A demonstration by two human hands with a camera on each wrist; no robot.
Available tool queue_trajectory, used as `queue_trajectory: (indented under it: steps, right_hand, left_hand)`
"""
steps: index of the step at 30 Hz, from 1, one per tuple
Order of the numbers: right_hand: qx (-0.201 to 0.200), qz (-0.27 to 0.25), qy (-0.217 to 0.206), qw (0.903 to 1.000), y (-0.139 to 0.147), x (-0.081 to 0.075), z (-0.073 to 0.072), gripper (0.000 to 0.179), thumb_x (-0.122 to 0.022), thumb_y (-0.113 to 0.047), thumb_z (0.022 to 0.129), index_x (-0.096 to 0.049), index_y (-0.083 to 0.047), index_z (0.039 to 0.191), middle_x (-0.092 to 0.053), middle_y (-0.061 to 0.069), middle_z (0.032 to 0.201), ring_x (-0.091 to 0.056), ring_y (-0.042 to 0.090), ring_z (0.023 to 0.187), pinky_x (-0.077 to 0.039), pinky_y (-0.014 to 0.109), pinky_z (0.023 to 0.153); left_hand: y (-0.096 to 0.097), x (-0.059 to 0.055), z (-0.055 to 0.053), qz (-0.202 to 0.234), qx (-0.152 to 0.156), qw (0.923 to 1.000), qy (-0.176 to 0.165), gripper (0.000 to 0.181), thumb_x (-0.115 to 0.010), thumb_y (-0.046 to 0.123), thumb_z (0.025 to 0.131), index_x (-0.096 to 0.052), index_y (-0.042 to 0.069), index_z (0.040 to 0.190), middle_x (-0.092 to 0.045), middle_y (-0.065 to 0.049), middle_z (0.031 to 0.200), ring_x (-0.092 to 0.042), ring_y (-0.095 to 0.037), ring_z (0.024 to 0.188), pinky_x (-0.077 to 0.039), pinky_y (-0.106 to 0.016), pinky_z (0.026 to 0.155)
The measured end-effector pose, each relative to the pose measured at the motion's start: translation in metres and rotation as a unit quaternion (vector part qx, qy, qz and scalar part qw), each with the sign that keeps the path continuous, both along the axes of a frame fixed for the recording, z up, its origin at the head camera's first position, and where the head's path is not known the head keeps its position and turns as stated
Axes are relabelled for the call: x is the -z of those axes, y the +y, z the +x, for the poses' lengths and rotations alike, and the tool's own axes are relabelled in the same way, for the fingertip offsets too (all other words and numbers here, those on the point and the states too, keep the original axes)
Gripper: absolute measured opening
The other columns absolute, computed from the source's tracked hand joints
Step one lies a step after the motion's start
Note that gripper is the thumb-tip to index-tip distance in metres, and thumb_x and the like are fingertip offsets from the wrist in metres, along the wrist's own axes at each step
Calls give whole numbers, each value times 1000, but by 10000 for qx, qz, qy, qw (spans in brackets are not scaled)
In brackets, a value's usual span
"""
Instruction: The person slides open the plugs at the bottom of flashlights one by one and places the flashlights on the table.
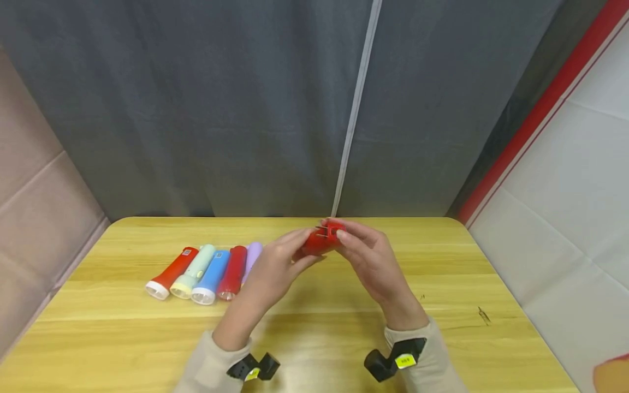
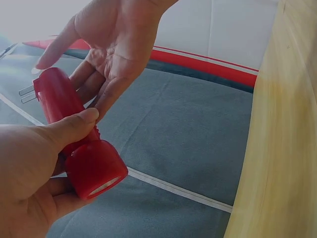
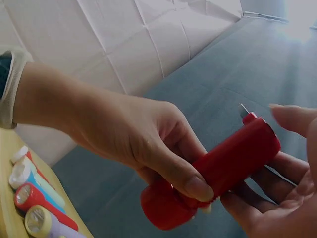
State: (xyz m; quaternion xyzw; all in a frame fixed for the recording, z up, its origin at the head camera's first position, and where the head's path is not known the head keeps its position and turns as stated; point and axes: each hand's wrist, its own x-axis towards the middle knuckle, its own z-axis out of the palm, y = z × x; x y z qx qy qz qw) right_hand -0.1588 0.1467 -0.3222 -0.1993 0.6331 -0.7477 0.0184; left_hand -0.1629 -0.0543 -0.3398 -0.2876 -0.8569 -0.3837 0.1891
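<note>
So both hands are angled in toward each other over the wooden table [image 1: 324, 338] — left hand [image 1: 280, 262] has thumb and fingers wrapped round the neck of a red flashlight [image 2: 62, 99] held up in the air, while the right hand [image 1: 368, 256] has loose fingers against its tail end, thumb standing off. The left wrist view catches a sliver of the pale lens that the head view hides, but only the head view gets the whole row of five flashlights [image 1: 213, 275]. It's glossy red with a flared head, two metal prongs [image 2: 28, 97] jutting sideways near the tail.
</note>
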Motion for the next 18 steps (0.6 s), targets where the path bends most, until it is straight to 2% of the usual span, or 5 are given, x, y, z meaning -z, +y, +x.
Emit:
queue_trajectory:
  steps: [3,8,18]
  right_hand:
    - [75,328,117,9994,1,-2,1,42,-64,-8,97,-59,-1,138,-69,4,134,-64,18,124,-52,28,107]
    - [275,670,197,9972,-1,-4,2,54,-75,-5,89,-59,-7,141,-67,7,137,-67,19,123,-55,29,101]
    - [680,1071,573,9903,-3,-3,2,57,-78,-4,87,-59,-11,140,-67,12,135,-67,19,119,-58,31,96]
  left_hand:
    - [-1,-1,0,26,1,10000,-91,48,-81,18,85,-67,17,131,-73,-3,124,-73,-17,101,-62,-29,85]
    - [1,0,1,85,-32,9996,-285,47,-79,19,87,-66,18,132,-73,-2,125,-73,-17,104,-62,-29,86]
    - [8,4,0,133,-138,9989,-437,45,-80,20,87,-68,15,130,-75,-2,119,-72,-13,93,-62,-26,83]
